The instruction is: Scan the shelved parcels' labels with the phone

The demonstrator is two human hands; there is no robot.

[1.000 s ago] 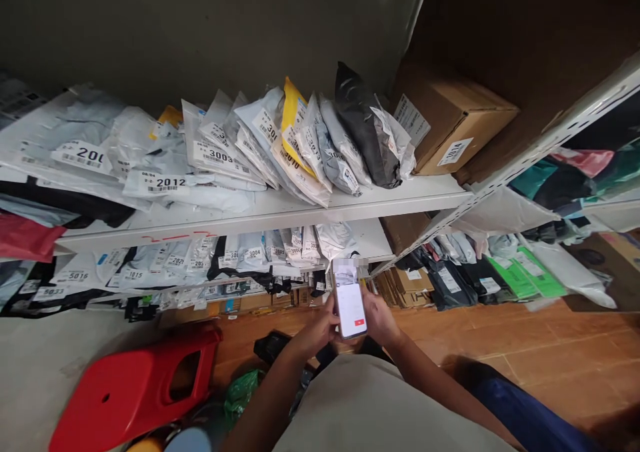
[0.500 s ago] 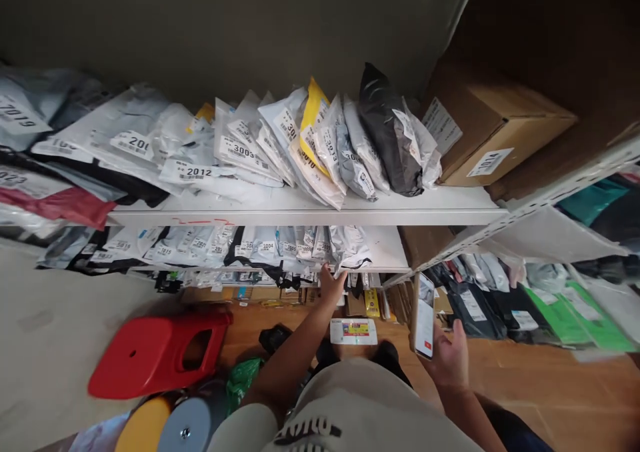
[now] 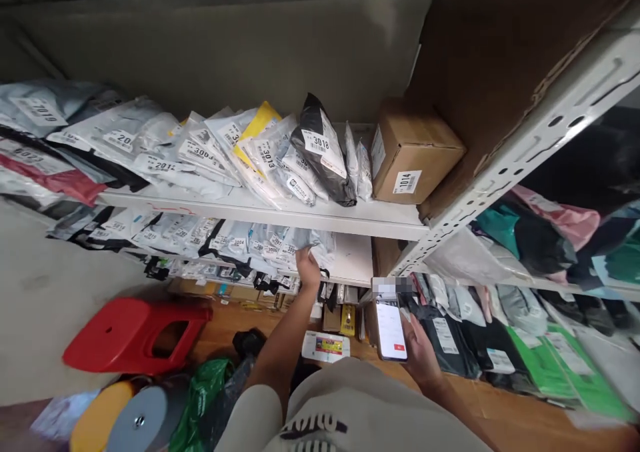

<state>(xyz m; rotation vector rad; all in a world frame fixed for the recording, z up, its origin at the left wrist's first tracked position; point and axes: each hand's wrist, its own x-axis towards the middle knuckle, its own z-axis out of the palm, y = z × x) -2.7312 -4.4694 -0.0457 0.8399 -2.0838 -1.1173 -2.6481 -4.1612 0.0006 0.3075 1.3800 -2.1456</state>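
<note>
My left hand [image 3: 307, 270] reaches to the lower shelf, its fingers closed at the front of a pale plastic mailer bag [image 3: 326, 249] at the right end of a row. Part of the fingers is hidden against the bag. Beside it stand similar labelled mailers [image 3: 239, 239], packed upright and overlapping. My right hand [image 3: 419, 353] holds a smartphone [image 3: 391, 329] with its lit screen facing up at me, a red button low on the screen. The phone is to the right of my left hand, below the shelf edge.
Above, the upper shelf [image 3: 300, 217] carries mailers, a black parcel [image 3: 325, 159] labelled 3018 and a cardboard box [image 3: 425, 155] labelled 1014. A perforated metal post [image 3: 525, 155] rises at right. A red stool [image 3: 125, 332] lies left; green packages [image 3: 543, 365] sit lower right.
My left hand has moved up from the lower shelf's edge onto the pale mailer. The smartphone has turned its screen more squarely towards me. My view has swung to the right.
</note>
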